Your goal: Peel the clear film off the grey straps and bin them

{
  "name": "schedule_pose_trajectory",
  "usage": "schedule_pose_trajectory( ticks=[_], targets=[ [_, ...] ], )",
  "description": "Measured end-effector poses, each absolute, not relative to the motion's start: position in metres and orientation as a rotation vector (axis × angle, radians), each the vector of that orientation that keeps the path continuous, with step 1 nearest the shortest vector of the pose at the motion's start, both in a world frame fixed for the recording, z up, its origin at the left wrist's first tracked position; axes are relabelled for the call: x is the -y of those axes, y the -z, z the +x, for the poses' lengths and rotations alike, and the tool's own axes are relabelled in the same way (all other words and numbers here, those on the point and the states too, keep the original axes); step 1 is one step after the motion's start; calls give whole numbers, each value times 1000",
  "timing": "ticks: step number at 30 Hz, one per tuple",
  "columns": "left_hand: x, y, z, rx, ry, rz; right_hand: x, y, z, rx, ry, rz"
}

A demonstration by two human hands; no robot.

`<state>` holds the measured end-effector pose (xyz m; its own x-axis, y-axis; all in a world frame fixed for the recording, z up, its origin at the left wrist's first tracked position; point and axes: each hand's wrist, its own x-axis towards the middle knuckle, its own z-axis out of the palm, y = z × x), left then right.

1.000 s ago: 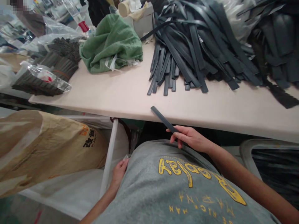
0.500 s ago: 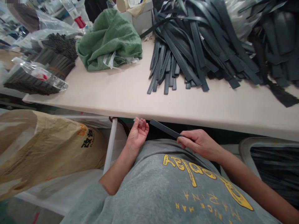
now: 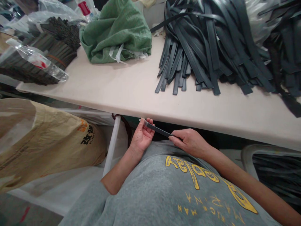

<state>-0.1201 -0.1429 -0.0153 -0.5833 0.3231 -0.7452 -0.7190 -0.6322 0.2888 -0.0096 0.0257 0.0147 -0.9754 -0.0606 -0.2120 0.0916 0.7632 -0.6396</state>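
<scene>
In front of my shirt, my right hand [image 3: 189, 140] pinches a flat black strap [image 3: 160, 130], which points left and slightly upward. The strap's far end meets my left hand [image 3: 144, 135], turned palm up with its fingers curled. A small whitish piece [image 3: 145, 123] sits between the left thumb and fingers, at the tip of the strap. It is too small to make out exactly. Both hands are just below the front edge of the table [image 3: 113, 91]. A big pile of similar black straps [image 3: 188, 53] lies on the table beyond them.
On the table are a green cloth sack [image 3: 117, 34], a plastic bottle [image 3: 39, 61] and bundled dark strips [image 3: 58, 47]. To the left stands a tan bag [image 3: 51, 141] beside a white rail [image 3: 112, 146]. A grey-rimmed bin [image 3: 246, 157] with dark strips is at right.
My right hand has moved left with the strap, bringing its end to the whitish piece in my left hand. Earlier there was a gap between them. The view has shifted slightly.
</scene>
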Motion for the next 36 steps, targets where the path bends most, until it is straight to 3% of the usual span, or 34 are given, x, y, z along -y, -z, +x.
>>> schedule_pose_trajectory(
  ticks=[4, 11, 19, 25, 32, 36],
  targets=[
    [143, 26, -111, -774, -2173, -928, -15, -6, -28, -2688, 976, 109],
    [150, 41, -104, -755, -2138, -1056, -35, -37, -25, -2557, 1321, 104],
    [134, 32, -87, -616, -1962, -947, -11, -34, -48, -2747, 826, 83],
    [142, 29, -99, -572, -2098, -1073, -42, -61, -32, -2761, 990, 68],
    [136, 30, -89, -560, -1995, -971, -10, -44, -51, -2863, 629, 122],
    [139, 31, -94, -555, -2062, -1037, -21, -52, -44, -2810, 835, 82]
  ],
)
